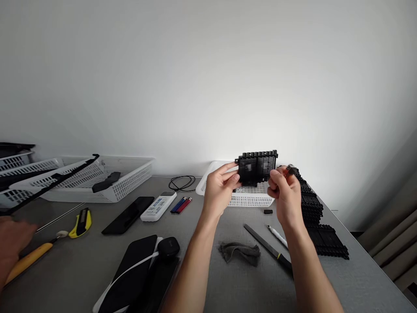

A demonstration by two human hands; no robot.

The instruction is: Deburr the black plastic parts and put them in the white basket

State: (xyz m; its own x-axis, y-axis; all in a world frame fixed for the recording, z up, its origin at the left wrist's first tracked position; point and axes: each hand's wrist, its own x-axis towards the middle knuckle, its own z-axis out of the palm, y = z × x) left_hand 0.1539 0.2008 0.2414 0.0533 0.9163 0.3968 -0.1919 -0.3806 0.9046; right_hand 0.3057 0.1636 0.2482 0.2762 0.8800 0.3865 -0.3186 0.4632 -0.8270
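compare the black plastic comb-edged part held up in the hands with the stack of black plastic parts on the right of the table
The black plastic comb-edged part is a single piece; the stack of black plastic parts is many pieces piled in a row. The held part is raised upright above the white perforated basket, gripped by the left hand and right hand; the stack lies flat on the grey table, untouched. Both are black, with similar ridged edges.

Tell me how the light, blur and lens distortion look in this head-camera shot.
Head view: soft even light, a brighter patch on the wall behind the white basket; the black part held by the left hand and right hand is dark, its detail lost; another person's hand at the left edge is blurred; the table edges splay from wide-angle distortion.
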